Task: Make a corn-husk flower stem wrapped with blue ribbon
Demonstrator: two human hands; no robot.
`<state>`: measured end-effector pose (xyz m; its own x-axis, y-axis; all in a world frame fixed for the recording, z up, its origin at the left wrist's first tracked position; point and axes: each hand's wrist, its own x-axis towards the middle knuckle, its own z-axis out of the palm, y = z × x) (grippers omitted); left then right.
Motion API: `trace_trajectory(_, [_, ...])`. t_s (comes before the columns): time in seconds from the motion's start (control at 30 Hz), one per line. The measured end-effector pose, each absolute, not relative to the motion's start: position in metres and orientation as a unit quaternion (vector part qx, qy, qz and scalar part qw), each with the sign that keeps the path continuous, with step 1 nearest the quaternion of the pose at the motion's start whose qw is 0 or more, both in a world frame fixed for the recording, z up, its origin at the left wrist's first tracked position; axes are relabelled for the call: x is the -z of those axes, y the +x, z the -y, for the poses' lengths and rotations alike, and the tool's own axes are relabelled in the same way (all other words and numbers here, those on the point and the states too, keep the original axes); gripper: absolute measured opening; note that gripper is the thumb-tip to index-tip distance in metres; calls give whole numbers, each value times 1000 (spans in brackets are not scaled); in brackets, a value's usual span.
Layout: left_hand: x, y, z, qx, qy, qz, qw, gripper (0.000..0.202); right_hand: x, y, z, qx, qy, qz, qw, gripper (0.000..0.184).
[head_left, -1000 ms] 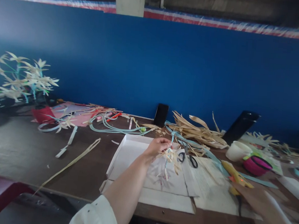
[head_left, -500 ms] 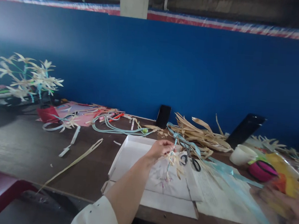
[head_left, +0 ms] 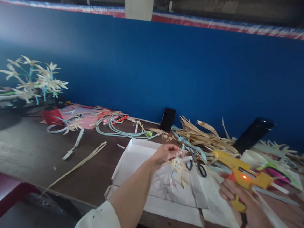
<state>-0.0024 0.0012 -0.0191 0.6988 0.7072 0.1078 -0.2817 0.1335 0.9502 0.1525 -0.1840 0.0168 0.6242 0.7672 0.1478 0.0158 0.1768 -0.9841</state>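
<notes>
My left hand (head_left: 166,153) is closed in a pinch on a small straw flower with a pale blue stem (head_left: 178,164), holding it over a white cardboard tray (head_left: 135,158). My right hand (head_left: 242,205) grips a yellow glue gun (head_left: 242,172) by its handle; an orange light glows on its side. The gun's nozzle points left toward the flower and stops short of it. Black-handled scissors (head_left: 196,166) lie on the paper just behind the flower.
A pile of dried straw leaves (head_left: 205,135) and pale blue strips lies behind. A phone (head_left: 167,119) leans on the blue wall. At far left stands a bunch of finished straw flowers (head_left: 33,80). A white cup (head_left: 253,158) and pink bowl (head_left: 279,173) sit right.
My right hand lifted the glue gun off the table at the right and brought it leftward toward the flower. My left hand kept the flower nearly still.
</notes>
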Motion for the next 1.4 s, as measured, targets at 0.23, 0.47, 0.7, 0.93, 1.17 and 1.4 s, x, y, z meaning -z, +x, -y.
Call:
trace_trajectory(0.23, [18, -3, 0, -330, 568, -188, 730, 38, -12, 141, 169, -338, -610, 390, 601, 35])
trace_trajectory(0.47, [19, -2, -2, -337, 566, -178, 731, 36, -24, 122, 160, -231, -686, 414, 552, 40])
trace_trajectory(0.7, [18, -2, -1, -343, 566, -179, 728, 36, -21, 122, 159, -203, -697, 422, 543, 47])
trace_trajectory(0.93, [16, -2, -1, -339, 568, -184, 727, 37, -20, 123, 158, -205, -691, 418, 552, 45])
trace_trajectory(1.17, [16, -2, -1, -337, 567, -180, 730, 35, -19, 125, 159, -214, -696, 418, 543, 45])
trace_trajectory(1.4, [17, -2, -1, -336, 569, -178, 729, 38, -17, 126, 157, -226, -688, 411, 554, 44])
